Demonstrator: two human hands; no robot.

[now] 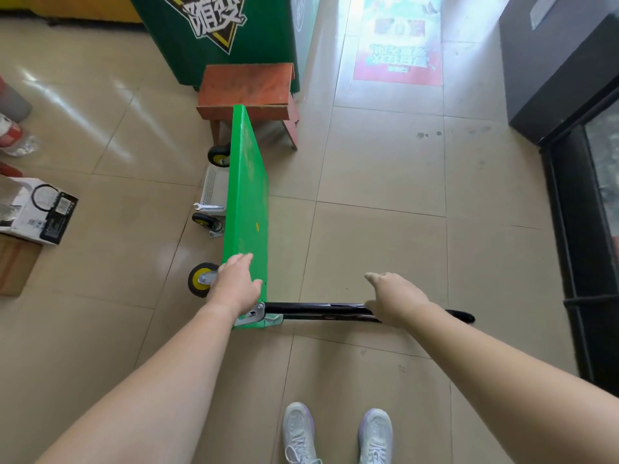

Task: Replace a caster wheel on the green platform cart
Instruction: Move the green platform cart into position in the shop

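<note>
Standing on its long edge on the tiled floor [385,202], the green cart [248,195] was seen tipped sideways, its underside turned to the left and its far end set against a red stool [246,90]. The black handle [315,309] was folded out to the right, low over the floor, from a metal bracket [251,314] at the near corner.

The left hand [234,286] was laid on the upper edge at the near end, the fingers pressed together and stretched forward along it, the thumb set against the deck face. The right hand [395,301] was closed over the handle near its outer end; one finger was stuck out forward, clear of the bar, and the rest were hidden under the hand, so their spread could not be told.

Two casters were seen on the underside: a near caster [200,279] just beside the left hand and a far caster [218,156] by the stool. A third caster [206,222] lay on the floor between them, close beside the cart, with a wrench [208,206] just beyond it and a white perforated basket [214,185] behind that.

A green cabinet [207,38] stood behind the stool, boxes [37,212] were stacked at the left, and a black cabinet [562,72] stood at the right. White shoes [299,433] were seen at the bottom.
</note>
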